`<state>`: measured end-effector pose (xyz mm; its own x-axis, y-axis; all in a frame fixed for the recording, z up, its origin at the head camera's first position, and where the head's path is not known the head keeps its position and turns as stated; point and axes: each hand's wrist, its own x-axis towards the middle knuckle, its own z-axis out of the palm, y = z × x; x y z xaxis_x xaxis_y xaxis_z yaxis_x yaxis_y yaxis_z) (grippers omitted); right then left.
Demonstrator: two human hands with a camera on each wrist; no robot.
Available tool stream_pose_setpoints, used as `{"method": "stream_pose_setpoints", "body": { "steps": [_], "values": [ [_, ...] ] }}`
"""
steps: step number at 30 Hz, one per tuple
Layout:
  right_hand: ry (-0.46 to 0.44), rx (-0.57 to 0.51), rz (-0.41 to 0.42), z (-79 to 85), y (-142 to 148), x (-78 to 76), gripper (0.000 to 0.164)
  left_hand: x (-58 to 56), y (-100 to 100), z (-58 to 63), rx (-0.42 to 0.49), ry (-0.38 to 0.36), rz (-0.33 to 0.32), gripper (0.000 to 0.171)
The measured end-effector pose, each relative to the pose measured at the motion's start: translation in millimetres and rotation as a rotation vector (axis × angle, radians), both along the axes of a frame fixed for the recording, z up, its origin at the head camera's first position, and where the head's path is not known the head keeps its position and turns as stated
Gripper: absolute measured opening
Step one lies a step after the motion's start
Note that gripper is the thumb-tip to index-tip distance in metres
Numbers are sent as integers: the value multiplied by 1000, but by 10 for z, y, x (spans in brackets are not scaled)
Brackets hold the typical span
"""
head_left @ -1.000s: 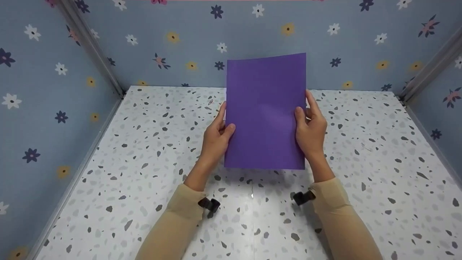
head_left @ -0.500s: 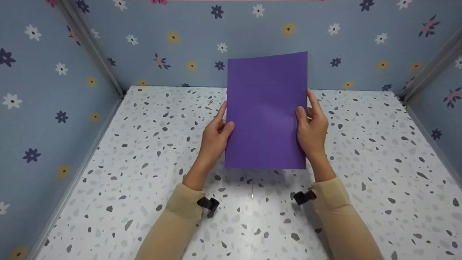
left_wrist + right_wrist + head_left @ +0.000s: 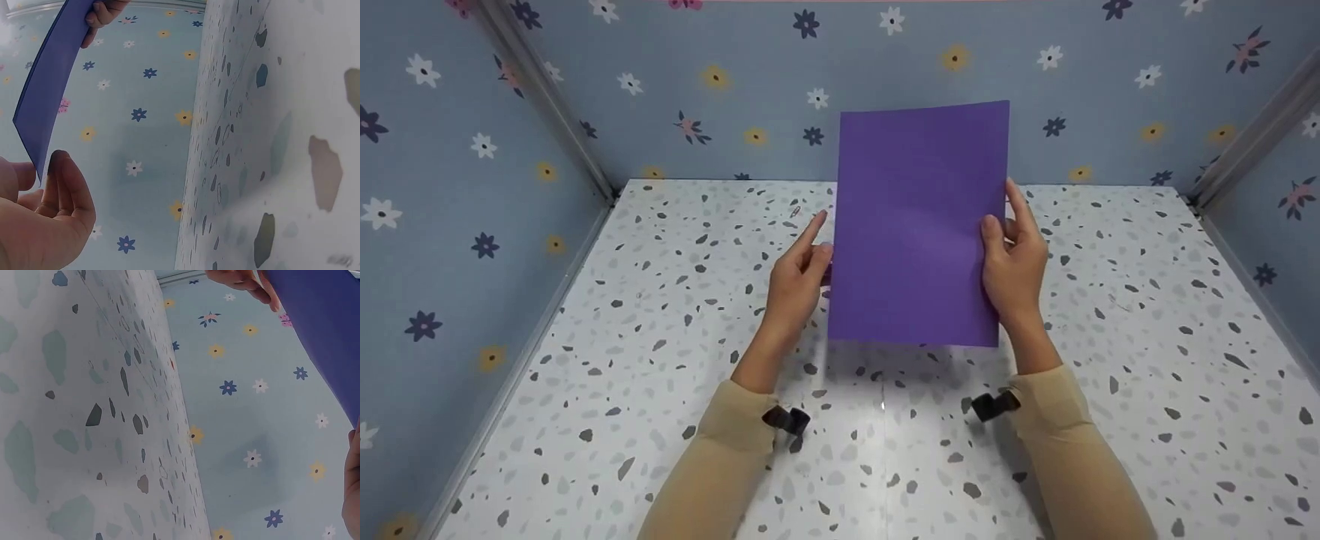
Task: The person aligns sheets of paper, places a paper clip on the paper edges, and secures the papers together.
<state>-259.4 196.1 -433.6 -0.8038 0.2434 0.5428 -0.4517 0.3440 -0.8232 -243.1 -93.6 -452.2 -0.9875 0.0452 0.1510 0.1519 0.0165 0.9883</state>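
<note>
A thin purple sheet (image 3: 919, 225), plain and rectangular, is held up over the table in the head view, slightly bowed at the top. My right hand (image 3: 1016, 259) grips its right edge, thumb on the front and the other fingers behind. My left hand (image 3: 799, 281) is at the left edge, with the thumb drawn off the front face. In the left wrist view the sheet's near edge (image 3: 39, 135) comes down between the thumb and the loosely bent fingers of the left hand (image 3: 50, 214), which stand apart. Much of the right hand (image 3: 351, 489) is cut off in the right wrist view.
The table (image 3: 660, 390) is white with grey speckles. A small reddish loop shape (image 3: 796, 211) shows near its back. Blue flowered panels (image 3: 720, 112) stand behind and at both sides, joined by metal posts. Each sleeve cuff bears a black wrist camera (image 3: 787, 421).
The purple sheet has moved slightly up and to the right with my right hand. My left hand has shifted left, and its thumb has come off the sheet's front.
</note>
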Motion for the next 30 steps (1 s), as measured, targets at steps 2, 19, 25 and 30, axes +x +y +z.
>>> {"method": "stream_pose_setpoints", "body": {
  "steps": [2, 19, 25, 30],
  "values": [
    [4, -6, -2, 8, 24, -1, 53, -17, -17, 1, 13, 4, 5, 50],
    [-7, -74, -12, 120, 167, 13, 53, -67, -265, 58, -14, 68, 138, 35],
    [23, -89, -8, 125, 207, 5, 53, -105, -263, 47, -25, 71, 142, 33],
    [15, -117, -5, 131, 230, 7, 53, -195, -261, 58, -73, 50, 146, 32]
  ]
}}
